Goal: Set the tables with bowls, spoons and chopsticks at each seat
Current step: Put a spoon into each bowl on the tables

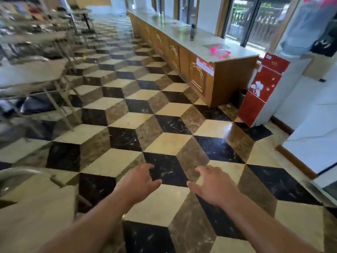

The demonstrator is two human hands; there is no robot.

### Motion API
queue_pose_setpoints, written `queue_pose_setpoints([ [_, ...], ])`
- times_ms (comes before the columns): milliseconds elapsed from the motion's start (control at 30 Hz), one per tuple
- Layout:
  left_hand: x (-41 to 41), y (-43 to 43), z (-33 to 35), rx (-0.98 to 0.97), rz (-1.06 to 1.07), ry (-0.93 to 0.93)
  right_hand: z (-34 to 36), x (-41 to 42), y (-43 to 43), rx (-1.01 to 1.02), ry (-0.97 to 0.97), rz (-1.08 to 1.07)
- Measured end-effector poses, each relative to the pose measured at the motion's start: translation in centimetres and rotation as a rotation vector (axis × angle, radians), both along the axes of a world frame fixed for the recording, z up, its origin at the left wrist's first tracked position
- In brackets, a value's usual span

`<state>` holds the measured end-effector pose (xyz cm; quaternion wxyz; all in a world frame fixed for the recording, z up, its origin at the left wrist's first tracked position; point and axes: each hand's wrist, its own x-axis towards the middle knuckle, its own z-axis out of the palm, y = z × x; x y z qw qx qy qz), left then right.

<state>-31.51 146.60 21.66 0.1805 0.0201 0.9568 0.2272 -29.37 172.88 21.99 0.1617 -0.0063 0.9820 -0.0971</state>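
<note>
Hovering over the tiled floor (164, 141) at 6 o'clock: two bare forearms reaching forward, palms down.

- left grip (138, 183): fingers loosely curled and spread, thumb pointing toward the other hand. It holds nothing and touches nothing.
- right grip (211, 185): the mirrored posture, fingers relaxed, holding nothing. It is near the left one but apart from it.
- floor: glossy cube-pattern tiles in cream, brown and black.
- near bench (36, 212), 8 o'clock: pale wood-grain top, just left of the left forearm.
- chair back (16, 172), 9 o'clock: curved metal, beside the near bench.
- dining benches (31, 73), 9 to 11 o'clock: a row of grey tops on thin metal legs, heavily blurred. Dark and pale shapes lie on the farthest ones at 11 o'clock. Whether these are bowls, spoons or chopsticks cannot be told.
- long bench (240, 54), 1 o'clock: wooden cabinet doors and a pale top, running along the windows (255, 21).
- bottle (192, 32): dark, upright on the long bench.
- pink items (219, 51): on the same top, nearer its end, on something clear.
- sticker (205, 66): red and white, on the cabinet front near the corner.
- water dispenser (262, 88), 2 o'clock: red front with a white flower print, standing on the floor just beside the long bench's near end.
- bin (243, 96): small and dark, between the dispenser and the bench.
</note>
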Motion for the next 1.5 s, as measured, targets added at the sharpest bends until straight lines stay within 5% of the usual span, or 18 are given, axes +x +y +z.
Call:
queue_pose_setpoints([
  [467,-22.9,-18.0,-1.7,-0.004,0.376,-0.005,1.1,-31.1,-16.1,0.136,-0.005,0.320],
  [1033,-46.9,-40.3,1.2,-0.142,0.768,0.060,0.5,-66.4,-42.9,-0.060,0.079,0.730],
  [1267,-50.0,-48.6,1.9,-0.152,1.051,0.017,1.4,-75.3,-58.1,-0.038,0.046,1.016],
  [1500,-46.9,-59.0,-1.8,-0.064,1.346,-0.061,-0.2,-75.7,-76.0,-0.024,0.026,1.306],
])
